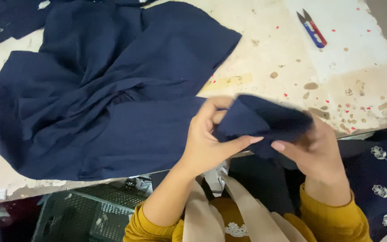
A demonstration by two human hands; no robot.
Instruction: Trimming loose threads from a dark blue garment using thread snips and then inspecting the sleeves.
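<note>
Plastic crate [75,210]: dark green, grid-walled, below the table edge at lower left; contents too dim to tell.

Navy garment [108,89]: large dark blue cloth, spread in loose folds over the left and middle of the worktable; its bulk rests on the surface, so only the near end is lifted.

Worktable [269,58]: pale, stained and chipped top, dotted with red flecks and brown marks; it carries the weight of the cloth.

Left hand [207,139]: clenched on a fold of the navy cloth, thumb stretched toward the other hand and the remaining fingers curled in behind; it appears to pin the fabric so the end stays taut.

Cloth end [265,118]: a small bunched part of the navy garment, raised just above the near table edge, between the two hands and touching both; slightly blurred.

Right hand [314,150]: grasping the cloth end from below and behind, thumb pointing toward the left thumb; fingers are mostly hidden by the fabric.

Sleeves [332,219]: mustard yellow knit, on both forearms, at the bottom.

Beige straps [242,210]: pale fabric bands with a white floral trim, at the person's front between the arms.

Thread snips [312,29]: small blue and red cutter, lying on the table's far right, well apart from both hands.

Embroidered cloth [381,175]: dark blue with white flower motifs, beyond the table edge at right.
</note>
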